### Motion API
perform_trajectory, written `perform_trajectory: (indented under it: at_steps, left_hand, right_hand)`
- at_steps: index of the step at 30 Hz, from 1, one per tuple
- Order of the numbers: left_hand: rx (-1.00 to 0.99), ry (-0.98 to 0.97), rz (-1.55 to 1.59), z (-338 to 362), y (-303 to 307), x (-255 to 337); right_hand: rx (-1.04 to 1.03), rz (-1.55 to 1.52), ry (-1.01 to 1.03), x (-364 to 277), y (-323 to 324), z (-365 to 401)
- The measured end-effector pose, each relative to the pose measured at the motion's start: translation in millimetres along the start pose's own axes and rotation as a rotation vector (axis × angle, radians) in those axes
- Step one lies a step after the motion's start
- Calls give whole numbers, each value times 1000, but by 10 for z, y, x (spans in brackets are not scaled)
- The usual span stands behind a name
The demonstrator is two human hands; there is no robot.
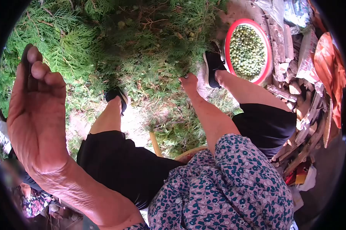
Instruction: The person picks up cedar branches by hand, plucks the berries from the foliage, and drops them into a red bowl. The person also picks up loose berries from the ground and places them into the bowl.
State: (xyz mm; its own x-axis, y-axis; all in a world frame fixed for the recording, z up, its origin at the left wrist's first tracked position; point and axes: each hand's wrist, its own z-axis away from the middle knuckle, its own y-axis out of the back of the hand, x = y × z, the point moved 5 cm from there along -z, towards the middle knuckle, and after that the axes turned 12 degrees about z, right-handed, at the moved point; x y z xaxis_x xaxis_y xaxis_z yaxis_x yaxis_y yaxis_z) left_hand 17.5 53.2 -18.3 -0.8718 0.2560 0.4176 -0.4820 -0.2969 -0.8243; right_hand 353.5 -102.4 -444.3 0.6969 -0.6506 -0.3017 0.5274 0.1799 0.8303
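My left hand (40,115) is raised close to the camera at the left. Its palm is in view, the fingers are loosely bent, and nothing is in it. My right hand (189,82) is low between my feet, at the near edge of a heap of green conifer branches (154,73). Its fingers are closed against the sprigs, and what they pinch is too small to make out. Right of this hand, beyond my shoe, a red-rimmed basin (269,57) holds many small round green cones (247,51).
Black shoes (212,67) stand at the edge of the branches. Split wood (309,115) and an orange plastic sheet (328,65) lie along the right. Part of another person in flowered clothing (35,203) shows at lower left. Beneath me is a yellowish seat leg (155,143).
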Motion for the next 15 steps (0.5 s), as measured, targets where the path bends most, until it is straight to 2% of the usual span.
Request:
perform_trajectory:
  at_steps: [2, 4, 5, 7, 8, 9, 11, 12, 13, 15]
  left_hand:
    - [0, -4, 0, 10, -14, -2]
    - [10, -24, -15, 22, -9, 10]
    - [10, -21, -9, 23, -4, 8]
    - [-17, -38, -13, 25, 8, 27]
    - [26, -54, -8, 20, 36, 58]
    - [30, -45, -4, 17, 50, 68]
    - [-8, -16, 32, 10, 63, 69]
    - [-48, 5, 36, 2, 57, 61]
    - [-48, 6, 36, 0, 55, 53]
    - [-41, 9, 29, -4, 43, 47]
  right_hand:
    - [0, -23, -58, -25, 63, -1]
    - [-214, -398, -307, -80, 276, 128]
    - [-209, -394, -309, -56, 391, 181]
    - [-239, -668, -331, 31, 571, 289]
    - [-256, -664, -376, 83, 635, 342]
    - [-253, -659, -386, 165, 636, 382]
    - [-204, -673, -576, 441, 571, 484]
    - [-260, -813, -638, 501, 499, 510]
    - [-259, -813, -639, 550, 461, 524]
    - [-98, -878, -568, 515, 445, 547]
